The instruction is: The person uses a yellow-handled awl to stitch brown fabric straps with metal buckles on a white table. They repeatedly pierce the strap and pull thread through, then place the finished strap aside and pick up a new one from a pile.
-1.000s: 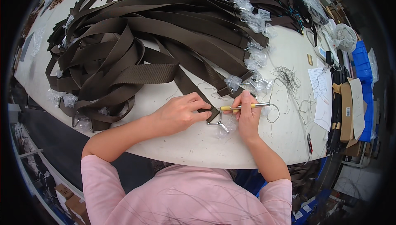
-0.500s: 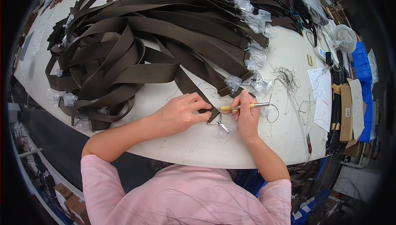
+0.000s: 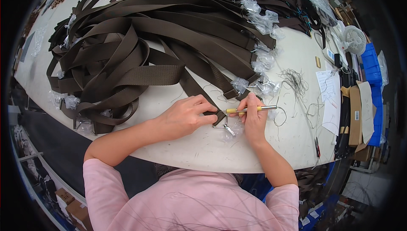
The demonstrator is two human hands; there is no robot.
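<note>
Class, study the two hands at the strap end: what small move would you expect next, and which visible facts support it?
Probably a short draw of the tool tip along the strap end. The left hand pins that end beside the metal buckle, and the right hand holds the yellow-handled tool level, its tip at the webbing.

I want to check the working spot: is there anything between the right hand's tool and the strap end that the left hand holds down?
Nothing visible. The right hand holds the yellow-handled tool with its tip at the strap end, which the left hand pins to the table. The metal ring lies just below, beside the tip.
</note>
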